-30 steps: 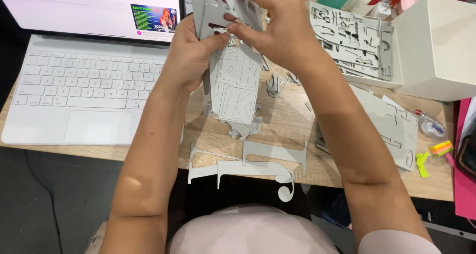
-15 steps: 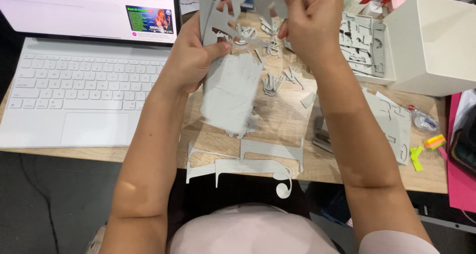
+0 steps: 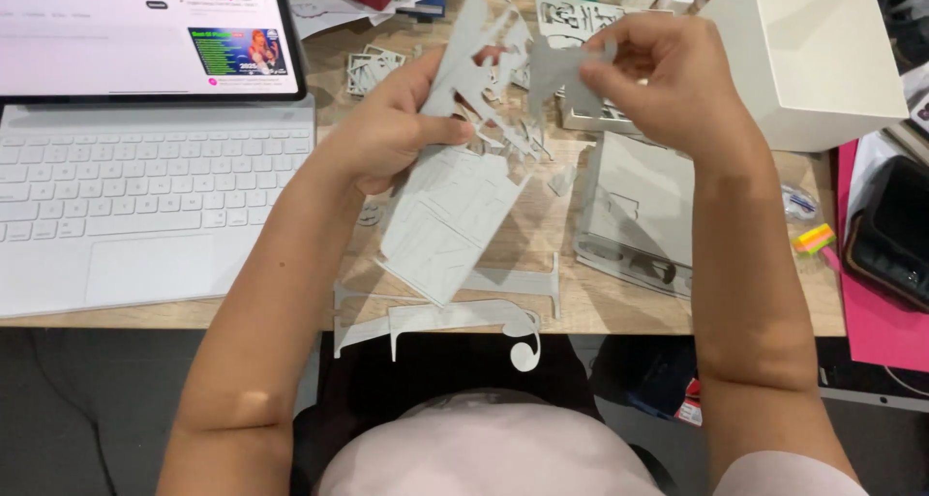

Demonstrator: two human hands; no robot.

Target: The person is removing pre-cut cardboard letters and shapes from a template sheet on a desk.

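Observation:
My left hand (image 3: 392, 133) grips a grey punched cardboard sheet (image 3: 455, 206) that hangs down over the table, its top part full of cut-out holes. My right hand (image 3: 668, 80) pinches a small grey piece (image 3: 559, 70) just pulled away from the sheet's upper right. Both hands are raised above the wooden table (image 3: 581, 312). Grey leftover frame strips (image 3: 455, 317) lie at the table's near edge below the sheet.
A white laptop (image 3: 145, 196) with a lit screen fills the left. A white box (image 3: 808, 51) stands at the back right. More grey sheets (image 3: 639, 206) lie under my right forearm. A pink sheet (image 3: 876, 322) and a black object (image 3: 895, 230) sit at the far right.
My right hand has pulled away to the right with a small piece separated from the sheet. The sheet in my left hand now tilts, and the view has shifted closer.

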